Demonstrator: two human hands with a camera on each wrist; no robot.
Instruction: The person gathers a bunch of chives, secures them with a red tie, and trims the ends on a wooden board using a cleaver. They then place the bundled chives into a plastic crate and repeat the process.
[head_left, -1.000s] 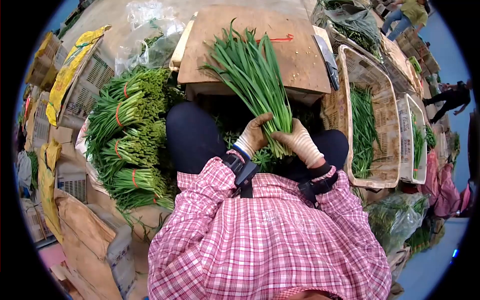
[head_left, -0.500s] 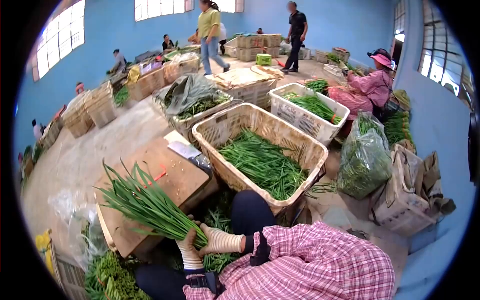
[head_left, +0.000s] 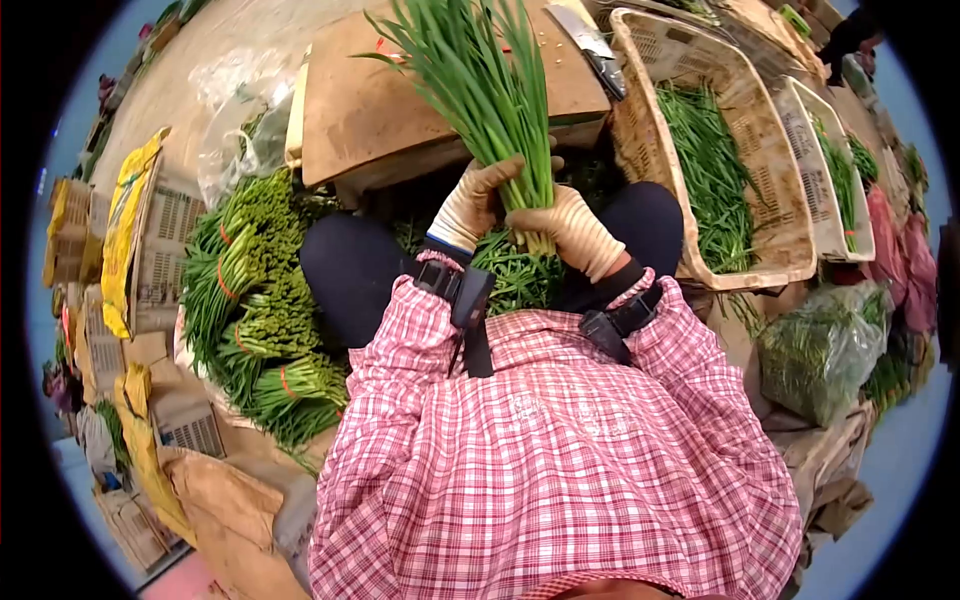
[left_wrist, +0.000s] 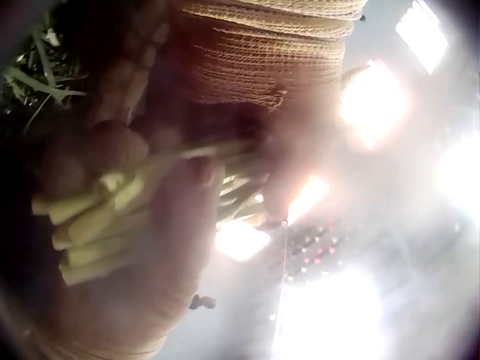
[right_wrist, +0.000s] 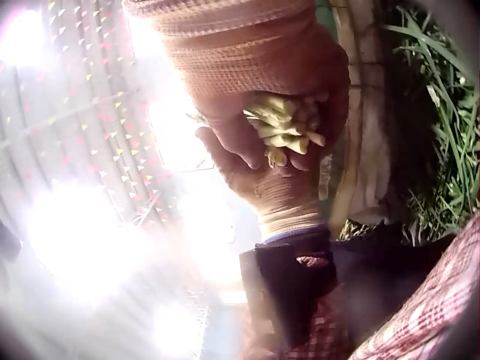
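While my left hand (head_left: pixel 470 206) and right hand (head_left: pixel 575 230) both grip the bunch of long-leaved greens (head_left: pixel 498 110) near its pale stem ends (right_wrist: pixel 281 131), the leaves fan out over the wooden surface (head_left: pixel 365 120). If either thumb slackens, outer stalks could slide free and drop onto the loose greens (head_left: pixel 517 278) below. Those ends sit unevenly, so clamping too soon may fix them out of line; squeezing harder could bruise the stems.
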